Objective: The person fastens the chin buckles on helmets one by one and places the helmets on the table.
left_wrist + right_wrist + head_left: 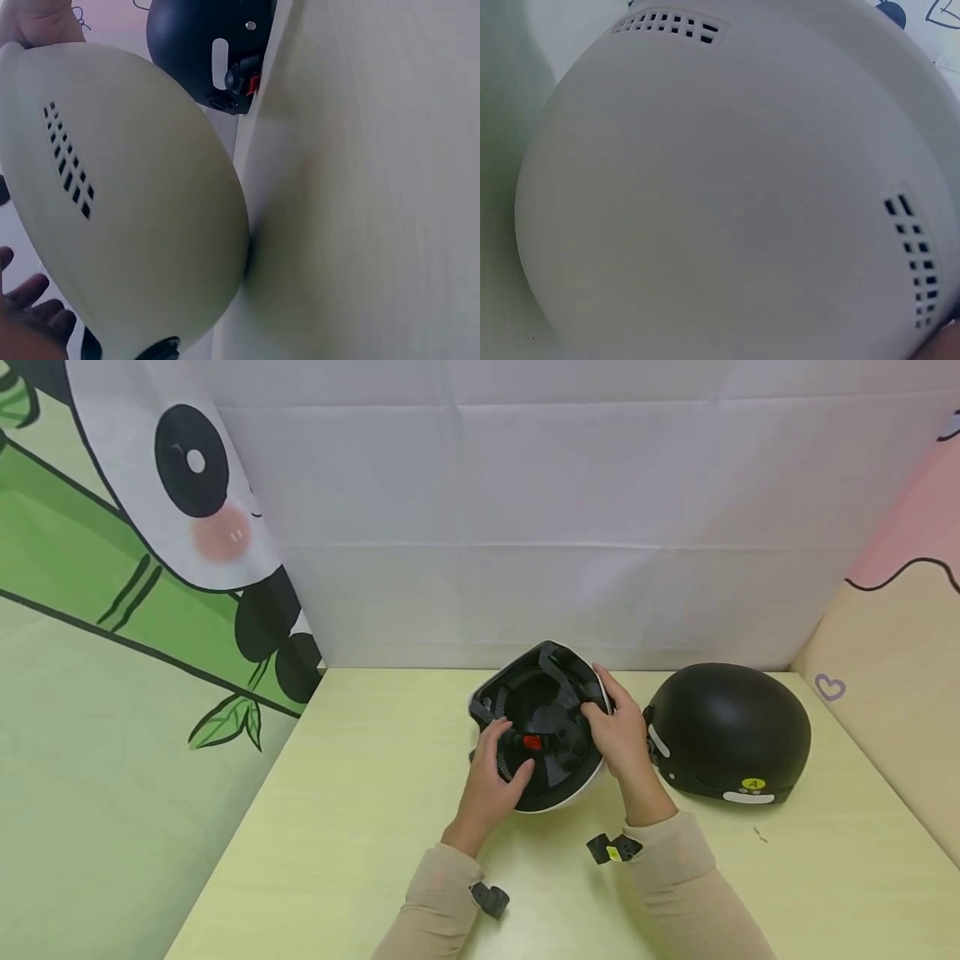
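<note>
A white helmet (536, 731) is tipped so its black-lined inside faces me, with a red buckle piece (532, 742) and dark straps across it. My right hand (624, 731) grips its right rim, thumb inside and fingers along the outside. At the opening's lower left is my left hand (489, 785), fingers spread and loosely bent; the left wrist view shows these fingers (49, 315) beside the rim, holding nothing. In that view the white shell (142, 187) comes down to the tabletop. The right wrist view is mostly filled by the vented shell (727, 180).
A black helmet (731, 727) with a yellow "A" sticker (753, 784) sits dome up to the right, close to my right wrist. Behind the pale yellow table (360, 760) hangs a white cloth backdrop (555, 510). Printed panels stand along both sides.
</note>
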`<state>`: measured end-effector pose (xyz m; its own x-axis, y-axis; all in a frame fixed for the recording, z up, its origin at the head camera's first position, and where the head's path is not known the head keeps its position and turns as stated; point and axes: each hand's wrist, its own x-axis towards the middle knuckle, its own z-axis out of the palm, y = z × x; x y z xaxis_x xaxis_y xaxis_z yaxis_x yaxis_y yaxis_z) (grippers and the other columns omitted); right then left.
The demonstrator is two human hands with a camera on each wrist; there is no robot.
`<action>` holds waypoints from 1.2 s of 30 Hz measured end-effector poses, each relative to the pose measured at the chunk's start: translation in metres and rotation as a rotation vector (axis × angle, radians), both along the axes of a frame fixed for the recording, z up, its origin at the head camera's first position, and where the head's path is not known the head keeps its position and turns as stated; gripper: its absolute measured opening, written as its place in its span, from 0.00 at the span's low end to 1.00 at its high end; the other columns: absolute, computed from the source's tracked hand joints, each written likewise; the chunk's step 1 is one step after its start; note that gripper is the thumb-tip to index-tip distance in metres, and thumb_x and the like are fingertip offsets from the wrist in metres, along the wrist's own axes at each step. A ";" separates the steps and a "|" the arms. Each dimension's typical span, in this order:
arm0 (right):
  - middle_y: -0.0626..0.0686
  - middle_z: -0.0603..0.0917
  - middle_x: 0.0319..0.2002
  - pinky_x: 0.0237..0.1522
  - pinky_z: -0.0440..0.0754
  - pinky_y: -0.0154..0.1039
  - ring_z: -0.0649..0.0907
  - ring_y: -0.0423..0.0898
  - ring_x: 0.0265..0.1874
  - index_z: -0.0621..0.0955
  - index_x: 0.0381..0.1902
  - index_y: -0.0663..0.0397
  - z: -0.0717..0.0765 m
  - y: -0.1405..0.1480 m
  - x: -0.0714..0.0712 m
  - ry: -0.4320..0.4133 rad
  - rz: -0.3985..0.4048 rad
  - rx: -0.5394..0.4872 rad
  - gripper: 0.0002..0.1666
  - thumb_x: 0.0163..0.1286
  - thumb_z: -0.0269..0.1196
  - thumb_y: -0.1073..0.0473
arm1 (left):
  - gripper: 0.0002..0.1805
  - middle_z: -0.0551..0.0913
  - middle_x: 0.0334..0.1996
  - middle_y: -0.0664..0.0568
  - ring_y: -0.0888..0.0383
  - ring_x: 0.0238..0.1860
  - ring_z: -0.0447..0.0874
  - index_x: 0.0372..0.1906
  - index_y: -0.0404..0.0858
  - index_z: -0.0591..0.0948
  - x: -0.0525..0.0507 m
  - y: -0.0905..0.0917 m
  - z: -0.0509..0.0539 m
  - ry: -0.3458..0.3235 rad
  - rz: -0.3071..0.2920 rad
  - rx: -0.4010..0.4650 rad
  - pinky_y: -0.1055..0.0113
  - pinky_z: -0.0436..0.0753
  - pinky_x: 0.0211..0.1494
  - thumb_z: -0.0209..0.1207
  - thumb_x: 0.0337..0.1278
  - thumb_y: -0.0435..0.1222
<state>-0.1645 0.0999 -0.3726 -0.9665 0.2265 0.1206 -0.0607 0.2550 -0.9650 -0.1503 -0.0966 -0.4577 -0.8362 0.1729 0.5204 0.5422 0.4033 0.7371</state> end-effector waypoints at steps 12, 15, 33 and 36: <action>0.55 0.62 0.72 0.52 0.74 0.51 0.69 0.56 0.63 0.66 0.74 0.40 0.000 0.003 -0.001 0.009 0.039 0.012 0.38 0.66 0.55 0.65 | 0.41 0.64 0.69 0.49 0.53 0.67 0.64 0.72 0.39 0.62 0.013 0.014 0.017 -0.007 -0.242 -0.184 0.52 0.65 0.67 0.65 0.56 0.46; 0.56 0.62 0.72 0.50 0.75 0.50 0.70 0.56 0.61 0.66 0.73 0.40 0.000 0.002 -0.001 0.008 0.033 0.015 0.38 0.66 0.56 0.65 | 0.42 0.66 0.68 0.48 0.53 0.67 0.65 0.72 0.40 0.63 0.016 0.018 0.018 0.014 -0.224 -0.226 0.54 0.66 0.66 0.67 0.55 0.47; 0.56 0.63 0.71 0.54 0.74 0.51 0.67 0.55 0.64 0.67 0.73 0.41 0.003 0.001 -0.002 0.003 0.034 0.028 0.37 0.67 0.57 0.65 | 0.36 0.81 0.53 0.55 0.59 0.53 0.79 0.69 0.46 0.69 0.026 0.033 0.020 0.049 -0.176 -0.307 0.61 0.77 0.54 0.66 0.54 0.50; 0.55 0.63 0.72 0.54 0.74 0.51 0.67 0.56 0.64 0.66 0.73 0.40 0.004 0.002 -0.001 -0.008 0.037 0.037 0.37 0.67 0.57 0.64 | 0.34 0.82 0.52 0.54 0.59 0.52 0.80 0.67 0.47 0.72 0.025 0.033 0.019 0.067 -0.177 -0.305 0.62 0.77 0.54 0.67 0.54 0.47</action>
